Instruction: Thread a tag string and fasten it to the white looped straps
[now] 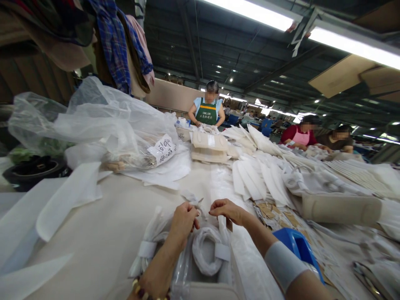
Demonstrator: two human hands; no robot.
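Observation:
At the front middle of the table, my left hand (185, 218) is closed, its fingertips pinched together over a beige bag (212, 290) that shows only in part. My right hand (227, 211) faces it a short gap away, thumb and forefinger pinched. What either hand holds is too small to make out. Just below them lies a coiled, white-wrapped handle (206, 252) with a pale band round one side. Another white-wrapped bundle (147, 250) lies left of my left forearm. Clear plastic film covers part of the bag.
A blue plastic container (298, 249) stands by my right forearm, near brown cardboard tags (268, 211). A large plastic bag (125, 133) lies left. Beige bags (209, 142) and white sheets (250, 177) fill the back. A person in a green apron (206, 112) works opposite.

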